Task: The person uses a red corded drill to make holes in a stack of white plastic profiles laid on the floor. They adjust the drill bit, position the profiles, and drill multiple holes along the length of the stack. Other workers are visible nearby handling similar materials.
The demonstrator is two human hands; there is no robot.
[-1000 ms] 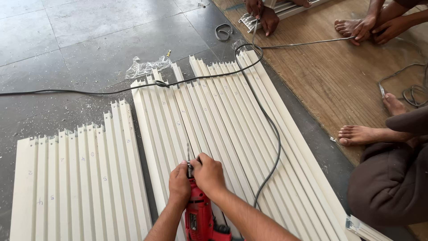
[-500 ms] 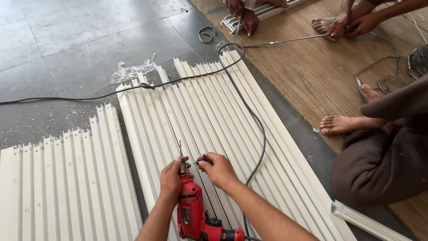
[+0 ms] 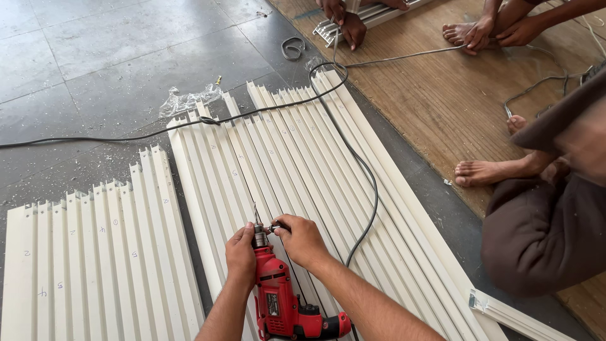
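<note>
- Red electric drill point(image 3: 281, 300): it lies over the cream-coloured profile strips point(image 3: 297, 164), near the bottom edge of the wider bundle, its bit point(image 3: 255, 211) pointing away from the person along the strips.
- Left hand point(image 3: 240, 254): wrapped around the front of the drill body just behind the chuck point(image 3: 259, 239), fingers closed on it; a firm hold here keeps the tool from rolling.
- Right hand point(image 3: 303, 240): closed on a small metal chuck key point(image 3: 275, 228) seated at the side of the chuck. The step in hand appears to be setting the bit; the key works best fully seated and turned evenly, with the bit kept centred and straight.
- Black power cable point(image 3: 363, 170): runs from the drill across the strips toward their top edge, then off left over the grey tiled floor point(image 3: 95, 57); best kept away from the bit.
- Second, shorter bundle of strips point(image 3: 95, 252): lies at the left, apart.
- Surroundings: crumpled clear plastic wrap point(image 3: 186, 101) at the bundle's top-left corner; a seated person's bare foot point(image 3: 489, 172) on the wooden board point(image 3: 442, 95) to the right.
</note>
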